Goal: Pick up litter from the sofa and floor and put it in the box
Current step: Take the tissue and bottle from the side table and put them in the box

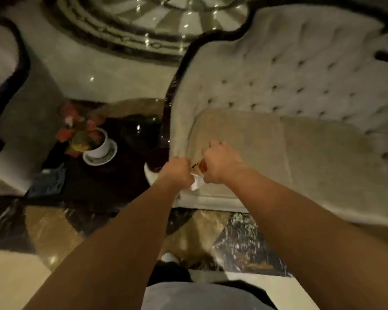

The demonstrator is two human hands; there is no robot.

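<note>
Both arms reach forward over the front left corner of a cream tufted sofa (300,90). My left hand (174,173) is closed, and a white scrap of paper litter (195,183) sticks out beside it. My right hand (222,163) is closed right next to it, over a small orange and white wrapper with red print (199,167). The two fists nearly touch above the seat cushion (267,148). Much of the litter is hidden by the fingers. No box is in view.
A dark glossy side table (112,175) left of the sofa carries a white pot of red flowers (94,142) on a saucer. Another cream seat (0,108) stands at far left. The marble floor (76,224) is patterned, with a round rug (143,25) beyond.
</note>
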